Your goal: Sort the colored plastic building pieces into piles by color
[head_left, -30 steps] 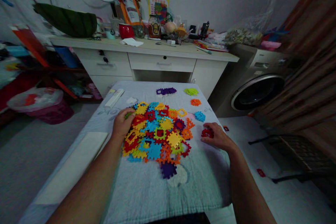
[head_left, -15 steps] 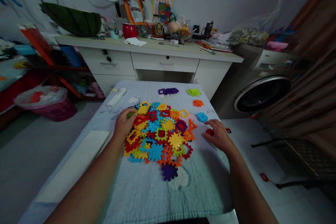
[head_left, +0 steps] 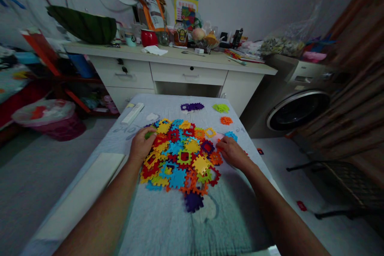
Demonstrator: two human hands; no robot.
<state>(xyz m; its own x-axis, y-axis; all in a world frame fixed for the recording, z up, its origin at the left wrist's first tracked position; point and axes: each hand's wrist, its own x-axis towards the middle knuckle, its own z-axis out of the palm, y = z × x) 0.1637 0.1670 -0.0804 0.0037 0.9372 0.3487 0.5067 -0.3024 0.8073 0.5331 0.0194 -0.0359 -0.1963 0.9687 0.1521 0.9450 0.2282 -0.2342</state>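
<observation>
A heap of flat, notched plastic interlocking pieces (head_left: 177, 148) in several colours lies on the cloth-covered table. At its left edge, my left hand (head_left: 141, 144) is closed round a green interlocking piece (head_left: 149, 134). My right hand (head_left: 231, 150) is at the heap's right edge, with fingertips pinched on an orange interlocking piece (head_left: 219, 141). Just beyond the right hand lie blue pieces (head_left: 231, 135), partly covered by it. Farther back are small groups of orange pieces (head_left: 226, 120), lime green pieces (head_left: 221, 108) and purple pieces (head_left: 192, 107).
A long white board (head_left: 87, 188) and a small white bar (head_left: 133, 114) lie along the table's left side. Behind stands a white desk (head_left: 189, 73) with jars and half a watermelon (head_left: 82, 25). A washing machine (head_left: 295, 96) stands right, a pink bin (head_left: 54, 122) left.
My right hand has moved left from the small red pieces to the heap's right edge, where its fingers have closed on an orange piece. My left hand has stayed with the green piece.
</observation>
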